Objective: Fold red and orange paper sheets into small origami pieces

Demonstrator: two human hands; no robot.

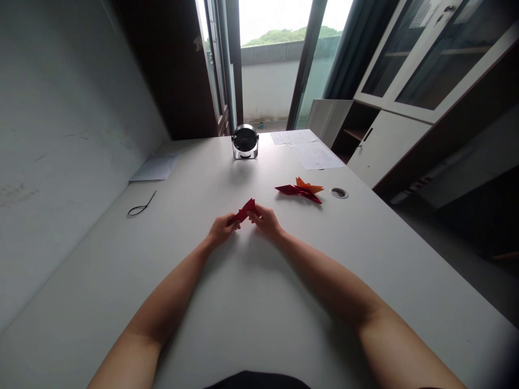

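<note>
A small piece of folded red paper is held up between both hands over the white table. My left hand pinches its lower left end, fingers closed. At the paper's right side, my right hand grips it with thumb and fingers. Pointed folds stick up at the paper's top. Beyond my right hand lie folded dark red paper pieces with sharp points, and an orange folded paper piece lies touching them from behind.
A roll of tape lies by the table's right edge. Printed sheets cover the far right corner. A round black device on a metal stand stands at the back. At left are a looped black cable tie and papers against the wall.
</note>
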